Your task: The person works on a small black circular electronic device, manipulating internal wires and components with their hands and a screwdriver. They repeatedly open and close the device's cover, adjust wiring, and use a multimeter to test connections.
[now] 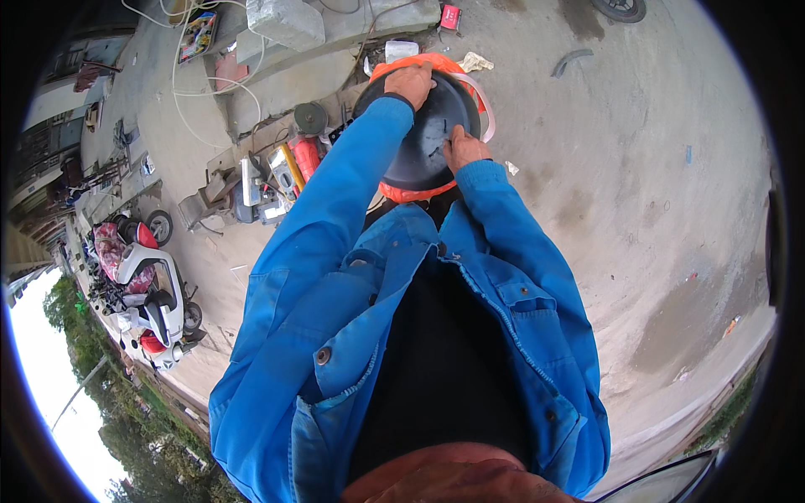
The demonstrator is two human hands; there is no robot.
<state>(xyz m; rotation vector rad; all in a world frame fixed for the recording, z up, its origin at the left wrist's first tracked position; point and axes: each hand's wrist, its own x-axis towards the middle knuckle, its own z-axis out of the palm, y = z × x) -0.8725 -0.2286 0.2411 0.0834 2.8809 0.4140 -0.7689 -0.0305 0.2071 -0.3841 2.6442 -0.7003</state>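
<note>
The fingers of the left hand [409,84] and those of the right hand [465,151] are both reaching onto one thing: a broad, round, dark grey-to-black disc-like face [415,151], sitting within a bright orange-red rim [412,196]. Being round, it is showing no long axis. Most of its bare face is lying on the person's side of the left fingers and to the left of the right fingers, so the two hands are bracketing it from the far edge and the right. Both are standing equally close, since both are overlapping it.

The left fingers are curling over the far part of the disc, while the right ones are bending inward over its right half, the thumb or a finger pointing away from the body. Whether either hand is clenching something or only pressing, I cannot tell.

The dark face is looking smooth, with a paler sheen and small dark marks just left of the right fingers; whether it is a solid cover or dark liquid is staying unclear. A pale pink curved strip [490,117] is arching along its right edge, just beyond the right fingers. Left of both hands, a red cylindrical object [306,158] is lying on the grey concrete ground [604,168].
</note>
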